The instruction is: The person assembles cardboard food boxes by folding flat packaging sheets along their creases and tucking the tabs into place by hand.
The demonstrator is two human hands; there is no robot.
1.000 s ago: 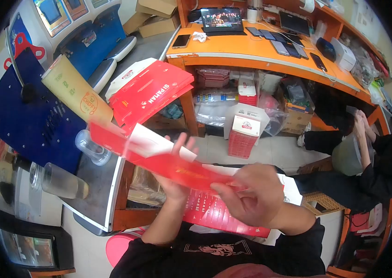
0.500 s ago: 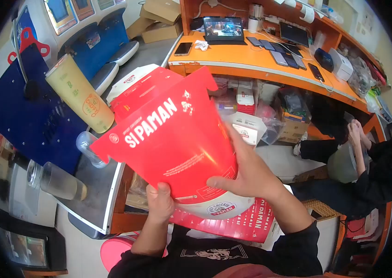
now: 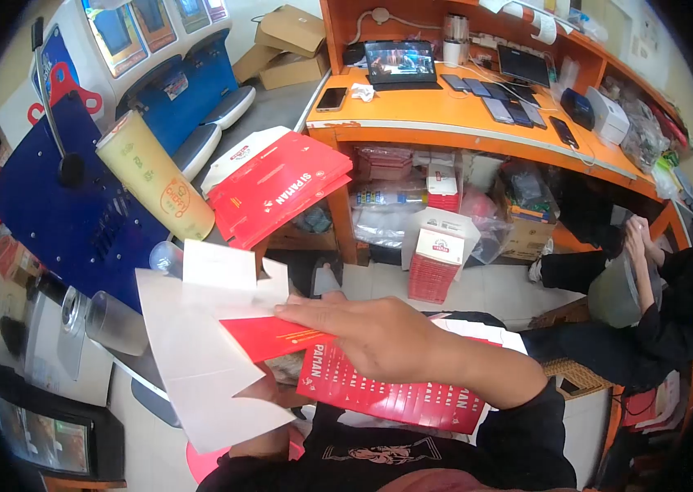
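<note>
From where I'm standing, this looks like the shaping stage: the loose carton (image 3: 207, 361) is partly folded, pale inside out, red flap tucked in. It's in front of the left hand (image 3: 271, 392), which is mostly hidden, so can't tell if that one's gripping. Right hand (image 3: 387, 340) has its fingers stretched over the flap; thumb's out of sight, so no clue if it's pinching or just pressing. Packed red cartons (image 3: 395, 395) sit just below that hand. Imo the next move calls for steady support on the left and light finger pressure along the crease.
</note>
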